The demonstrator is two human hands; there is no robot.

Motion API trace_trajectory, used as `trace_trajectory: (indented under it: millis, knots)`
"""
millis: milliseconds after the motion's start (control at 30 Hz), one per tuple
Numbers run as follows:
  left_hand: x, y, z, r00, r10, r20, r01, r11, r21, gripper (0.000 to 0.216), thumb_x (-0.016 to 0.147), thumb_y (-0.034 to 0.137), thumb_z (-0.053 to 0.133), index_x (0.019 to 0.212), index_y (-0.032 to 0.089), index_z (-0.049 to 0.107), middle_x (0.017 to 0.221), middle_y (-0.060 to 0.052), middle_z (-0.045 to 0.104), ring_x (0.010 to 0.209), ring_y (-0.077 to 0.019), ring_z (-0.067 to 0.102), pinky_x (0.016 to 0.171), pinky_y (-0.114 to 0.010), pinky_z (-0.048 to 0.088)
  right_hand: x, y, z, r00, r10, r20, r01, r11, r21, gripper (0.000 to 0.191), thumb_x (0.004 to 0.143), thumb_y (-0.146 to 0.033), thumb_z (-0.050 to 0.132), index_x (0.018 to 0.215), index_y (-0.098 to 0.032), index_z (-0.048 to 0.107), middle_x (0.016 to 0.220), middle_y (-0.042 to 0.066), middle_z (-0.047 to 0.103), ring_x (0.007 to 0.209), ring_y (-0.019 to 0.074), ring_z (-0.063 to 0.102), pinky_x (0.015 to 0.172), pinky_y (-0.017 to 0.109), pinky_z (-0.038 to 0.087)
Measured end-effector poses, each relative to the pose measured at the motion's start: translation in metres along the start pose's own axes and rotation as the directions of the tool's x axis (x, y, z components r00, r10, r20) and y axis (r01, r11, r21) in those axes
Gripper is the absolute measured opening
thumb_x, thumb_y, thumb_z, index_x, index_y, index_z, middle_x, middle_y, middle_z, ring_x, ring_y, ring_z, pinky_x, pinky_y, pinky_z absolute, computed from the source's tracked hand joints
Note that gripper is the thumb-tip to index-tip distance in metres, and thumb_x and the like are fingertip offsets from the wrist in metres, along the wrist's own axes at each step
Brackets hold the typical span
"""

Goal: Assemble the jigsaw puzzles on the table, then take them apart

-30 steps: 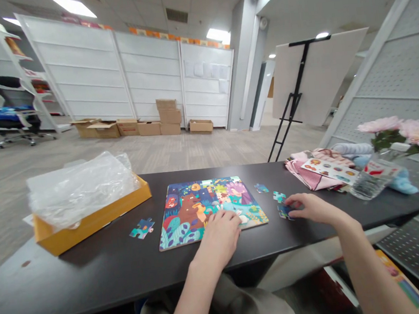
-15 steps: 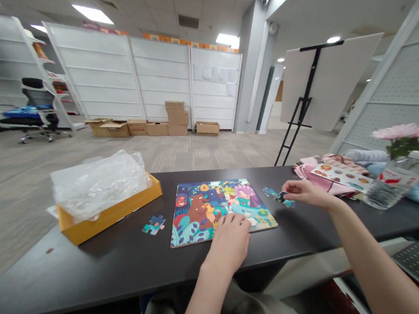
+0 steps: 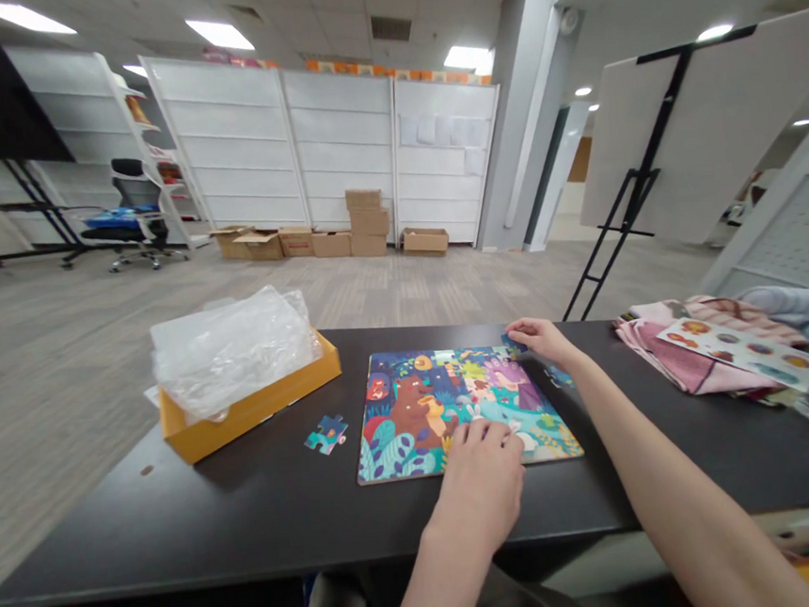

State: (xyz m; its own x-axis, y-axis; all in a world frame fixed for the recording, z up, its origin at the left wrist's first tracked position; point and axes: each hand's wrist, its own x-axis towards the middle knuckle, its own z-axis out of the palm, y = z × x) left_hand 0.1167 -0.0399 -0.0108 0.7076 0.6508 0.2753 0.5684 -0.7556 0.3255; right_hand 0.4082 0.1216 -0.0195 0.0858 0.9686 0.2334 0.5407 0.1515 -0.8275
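Note:
A colourful jigsaw puzzle board (image 3: 448, 404) lies flat on the black table (image 3: 253, 515). My left hand (image 3: 486, 471) rests on the board's near edge, fingers curled down on it. My right hand (image 3: 539, 337) is at the board's far right corner, fingers pinched on a small blue puzzle piece (image 3: 514, 341) pressed to the board. A loose puzzle piece (image 3: 326, 434) lies left of the board. Another piece (image 3: 561, 377) shows just right of the board, partly hidden by my right forearm.
A yellow box (image 3: 244, 407) filled with crumpled clear plastic sits at the table's left. Pink cloth and a printed sheet (image 3: 726, 346) lie at the right. A black easel with a white board (image 3: 648, 169) stands behind, with cardboard boxes (image 3: 362, 227) along the back wall.
My right hand lifted a piece from the table right of the board and carried it to the board's far right corner. The view swung left. My left hand stayed on the board's near edge.

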Motion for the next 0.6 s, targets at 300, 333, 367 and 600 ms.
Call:
trace_trajectory:
  millis: [300,333,367,600]
  knots:
    - [0.000,0.001,-0.003,1.000,0.006,0.013,-0.006,1.000,-0.023,0.017,0.097,0.025,0.058,0.113,0.021,0.063,0.125,-0.007,0.067,0.119,-0.0286,0.057,0.102,-0.047,0.047,0.003,0.009,0.010,0.999,0.029,0.026,-0.027,0.998,-0.060,0.052,0.066,-0.064,0.077,0.088,-0.017,0.072,0.077,0.007,0.074,0.069,0.0194,0.065,0.063,0.031,0.052]
    - [0.000,0.001,-0.003,1.000,0.009,0.013,-0.008,1.000,-0.023,0.017,0.097,0.025,0.058,0.113,0.021,0.063,0.125,-0.007,0.066,0.119,-0.0286,0.057,0.102,-0.047,0.047,0.004,0.011,0.010,1.000,0.023,0.015,-0.022,0.998,-0.067,0.050,0.066,-0.063,0.077,0.087,-0.018,0.072,0.079,0.008,0.074,0.072,0.0204,0.066,0.066,0.032,0.053]
    - [0.000,0.001,-0.003,1.000,0.010,0.012,-0.010,1.000,-0.023,0.018,0.097,0.025,0.058,0.114,0.021,0.063,0.125,-0.007,0.067,0.119,-0.0287,0.057,0.101,-0.048,0.047,0.005,0.012,0.011,1.000,0.018,0.008,-0.017,0.997,-0.072,0.048,0.067,-0.062,0.078,0.086,-0.018,0.072,0.081,0.008,0.075,0.075,0.0211,0.067,0.069,0.033,0.054]
    - [-0.001,0.000,-0.002,1.000,0.003,0.013,-0.002,0.999,-0.034,0.018,0.097,0.025,0.058,0.114,0.021,0.063,0.125,-0.007,0.066,0.120,-0.0285,0.057,0.102,-0.047,0.047,0.001,0.013,0.008,0.998,0.001,0.065,0.008,0.992,-0.126,0.044,0.068,-0.047,0.082,0.097,-0.016,0.075,0.087,0.008,0.077,0.073,0.0205,0.069,0.070,0.033,0.057]
